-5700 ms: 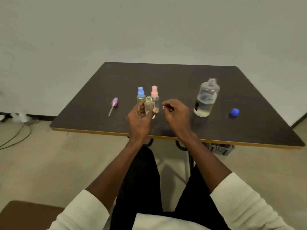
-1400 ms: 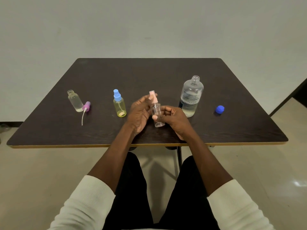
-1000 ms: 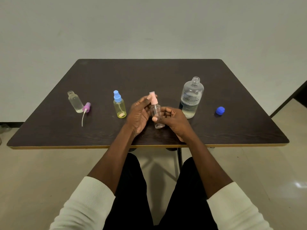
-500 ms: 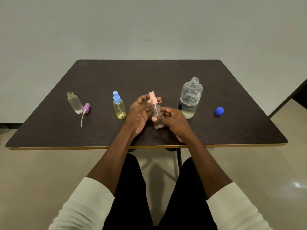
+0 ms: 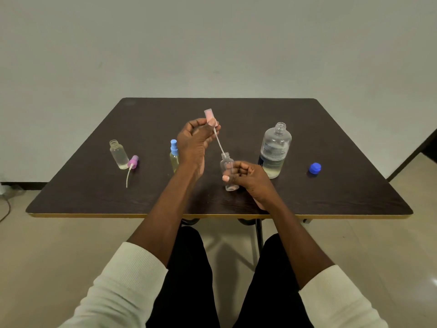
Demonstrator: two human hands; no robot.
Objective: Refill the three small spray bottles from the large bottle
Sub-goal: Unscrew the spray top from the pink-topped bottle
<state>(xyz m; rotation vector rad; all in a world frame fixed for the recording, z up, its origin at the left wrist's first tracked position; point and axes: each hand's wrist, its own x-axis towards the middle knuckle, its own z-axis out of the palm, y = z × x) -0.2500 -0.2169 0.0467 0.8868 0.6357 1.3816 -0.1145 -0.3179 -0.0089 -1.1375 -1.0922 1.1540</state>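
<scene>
My right hand (image 5: 248, 179) grips a small clear bottle (image 5: 227, 165) standing on the dark table (image 5: 331, 197). My left hand (image 5: 195, 140) pinches its pink spray head (image 5: 210, 117) raised above the bottle, with the dip tube's tip still at the bottle's neck. The large clear bottle (image 5: 274, 150) stands uncapped to the right, about a third full. Its blue cap (image 5: 315, 168) lies further right. A blue-topped spray bottle (image 5: 174, 153) with yellowish liquid stands partly behind my left wrist. At the left stands an open small bottle (image 5: 118, 154) with its purple spray head (image 5: 132, 163) lying beside it.
The table's near edge (image 5: 212, 216) has a light trim, and its metal leg (image 5: 259, 233) runs down between my knees. A pale wall stands behind the table. A cable (image 5: 6, 209) lies on the floor at the far left.
My left hand has lifted the pink spray head up and out of the small bottle, which my right hand keeps holding on the table. Earlier, the purple-headed bottle was set down at the left.
</scene>
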